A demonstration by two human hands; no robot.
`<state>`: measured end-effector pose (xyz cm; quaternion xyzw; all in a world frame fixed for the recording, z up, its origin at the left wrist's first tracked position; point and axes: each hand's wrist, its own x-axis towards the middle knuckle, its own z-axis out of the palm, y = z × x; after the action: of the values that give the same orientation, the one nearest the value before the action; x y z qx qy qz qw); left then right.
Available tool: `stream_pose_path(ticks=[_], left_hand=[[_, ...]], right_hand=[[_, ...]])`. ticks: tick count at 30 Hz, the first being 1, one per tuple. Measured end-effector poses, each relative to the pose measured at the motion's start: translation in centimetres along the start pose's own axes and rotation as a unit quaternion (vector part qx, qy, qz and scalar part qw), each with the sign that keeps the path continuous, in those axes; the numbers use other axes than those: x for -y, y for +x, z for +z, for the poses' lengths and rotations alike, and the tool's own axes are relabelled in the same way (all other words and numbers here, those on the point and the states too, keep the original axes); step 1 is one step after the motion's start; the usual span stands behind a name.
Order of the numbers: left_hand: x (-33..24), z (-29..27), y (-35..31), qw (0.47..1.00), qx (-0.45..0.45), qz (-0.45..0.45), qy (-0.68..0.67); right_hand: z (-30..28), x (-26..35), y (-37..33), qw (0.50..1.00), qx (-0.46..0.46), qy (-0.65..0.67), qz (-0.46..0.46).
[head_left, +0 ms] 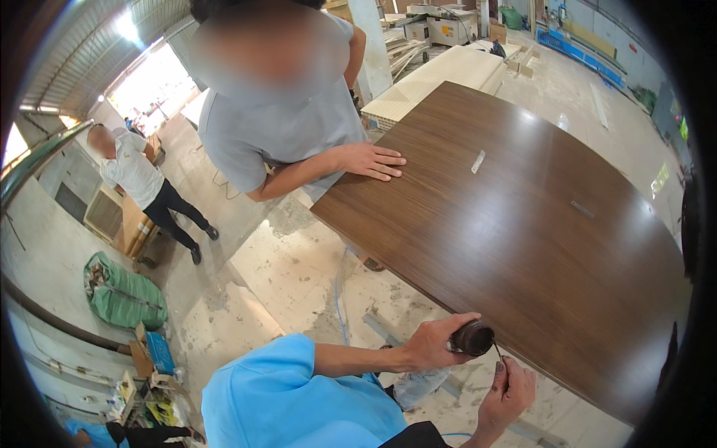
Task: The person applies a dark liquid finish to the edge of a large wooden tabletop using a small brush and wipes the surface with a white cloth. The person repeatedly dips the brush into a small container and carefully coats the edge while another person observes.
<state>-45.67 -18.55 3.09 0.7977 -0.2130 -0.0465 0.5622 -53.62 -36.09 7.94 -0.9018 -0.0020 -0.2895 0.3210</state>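
Jar (473, 339) wrapped in fingers of the left hand (435, 343) sits — likely for easy reach — beside a stick (499, 352) the right hand (508, 390) pinches.

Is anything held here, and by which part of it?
Left grip: a dark jar, held around its side. Right grip: a thin stick, pinched by its near part.

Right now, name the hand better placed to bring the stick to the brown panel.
Probably the right hand: it pinches the thin stick near the brown panel, while the left hand holds the dark jar.
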Motion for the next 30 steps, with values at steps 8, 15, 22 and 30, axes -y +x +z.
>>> stream_pose_path(ticks=[8,15,22,30], left_hand=[[0.6,-3.2,-0.2,0.999,-0.039,-0.019,-0.012],[1.6,-5.9,-1.5,0.996,-0.084,-0.001,0.013],[2.6,-7.8,-1.8,0.993,-0.109,0.035,0.023],[3.7,-8.3,-1.3,0.988,-0.132,0.083,0.011]], right_hand=[[2.5,2.8,1.8,1.000,0.012,-0.012,0.011],[3.7,5.9,2.6,0.998,0.055,0.006,-0.037],[5.1,8.5,4.0,0.995,0.057,-0.015,-0.083],[5.1,9.0,5.5,0.984,0.120,-0.054,-0.116]])
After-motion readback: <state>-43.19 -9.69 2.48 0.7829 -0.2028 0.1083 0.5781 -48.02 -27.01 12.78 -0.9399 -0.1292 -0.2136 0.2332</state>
